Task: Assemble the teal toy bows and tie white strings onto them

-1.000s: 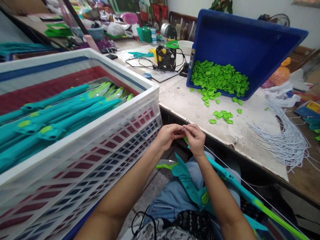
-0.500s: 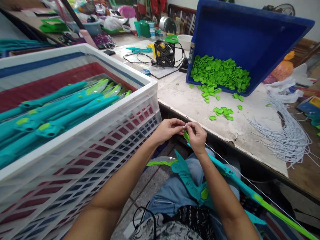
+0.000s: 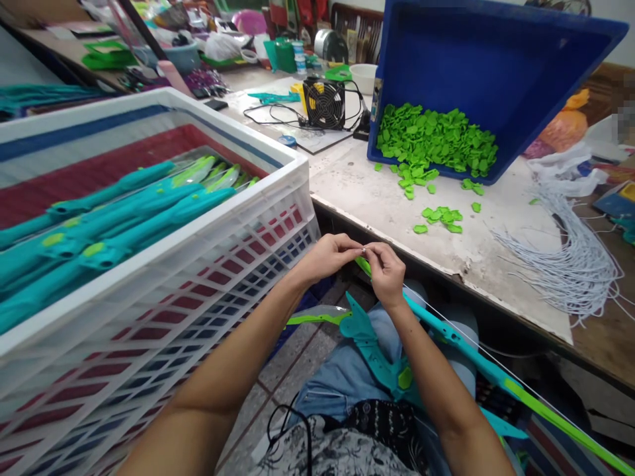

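A toy bow (image 3: 469,357) in turquoise and lime green slants across my lap, its upper green tip just under my fingers. White string (image 3: 364,250) runs along the bow's length up to that tip. My left hand (image 3: 330,256) pinches the string end between thumb and forefinger. Against it, fingertips nearly touching, my right hand (image 3: 387,270) is closed on the same bit of string; the knot or loop itself is too small to make out. Across my thighs rests another turquoise toy piece (image 3: 370,344) with a green-edged clear blade, partly behind my right forearm.
At left stands a white plastic crate (image 3: 292,178) with several turquoise toy pieces (image 3: 133,238). On the table, a tipped blue bin (image 3: 461,73) spills green plastic pieces (image 3: 436,142). A bundle of white strings (image 3: 580,264) lies right; a small black fan (image 3: 323,104) stands behind.
Both hands have shifted slightly left and drawn closer together at the string end. The bow's tip has moved a little left with them. The pinch stays closed.
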{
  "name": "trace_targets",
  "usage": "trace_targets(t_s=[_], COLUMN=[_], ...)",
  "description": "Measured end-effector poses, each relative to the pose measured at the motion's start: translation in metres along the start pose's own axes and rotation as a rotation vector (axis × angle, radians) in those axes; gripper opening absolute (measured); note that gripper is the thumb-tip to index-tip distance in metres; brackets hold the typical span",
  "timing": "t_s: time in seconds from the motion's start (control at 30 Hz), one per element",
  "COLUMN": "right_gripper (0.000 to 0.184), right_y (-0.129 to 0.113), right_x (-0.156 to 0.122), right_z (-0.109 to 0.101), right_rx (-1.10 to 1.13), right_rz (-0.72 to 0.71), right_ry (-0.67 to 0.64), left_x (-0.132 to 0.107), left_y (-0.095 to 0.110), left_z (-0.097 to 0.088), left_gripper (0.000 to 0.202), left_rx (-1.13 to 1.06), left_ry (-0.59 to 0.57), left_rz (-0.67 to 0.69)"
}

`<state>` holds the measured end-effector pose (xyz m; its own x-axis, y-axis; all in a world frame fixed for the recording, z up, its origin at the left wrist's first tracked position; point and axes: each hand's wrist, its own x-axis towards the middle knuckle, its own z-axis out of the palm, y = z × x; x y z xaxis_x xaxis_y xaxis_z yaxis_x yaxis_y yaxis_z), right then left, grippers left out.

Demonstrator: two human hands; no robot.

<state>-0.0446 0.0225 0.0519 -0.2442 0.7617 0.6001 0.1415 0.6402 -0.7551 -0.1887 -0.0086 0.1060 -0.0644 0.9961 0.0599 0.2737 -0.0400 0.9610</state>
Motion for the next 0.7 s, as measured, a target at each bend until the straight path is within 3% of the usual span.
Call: trace_targets(t_s=[0.23, 0.47, 0.63, 0.7], right_gripper=[0.017, 0.018, 0.018, 0.019], right_y=[0.005, 0.008, 0.011, 0.012], right_x=[-0.007, -0.018, -0.035, -0.043], right_z=[0.000, -0.009, -0.013, -0.015], right_rx=[-0.150, -0.360, -0.406, -0.444], right_rz=[-0.155, -0.131, -0.122, -0.118], right_ry=[-0.017, 0.067, -0.151, -0.231], left_x=[-0.006, -0.017, -0.038, -0.064], left_y=[-0.003, -0.023, -0.041, -0.051], left_z=[0.004, 0.023, 0.026, 0.024], left_gripper=[0.012, 0.013, 0.018, 0.025], left_rx=[0.138, -0.035, -0.085, -0.028], left_ry=[0.068, 0.109, 0.100, 0.222], left_rz=[0.026, 0.155, 0.157, 0.097])
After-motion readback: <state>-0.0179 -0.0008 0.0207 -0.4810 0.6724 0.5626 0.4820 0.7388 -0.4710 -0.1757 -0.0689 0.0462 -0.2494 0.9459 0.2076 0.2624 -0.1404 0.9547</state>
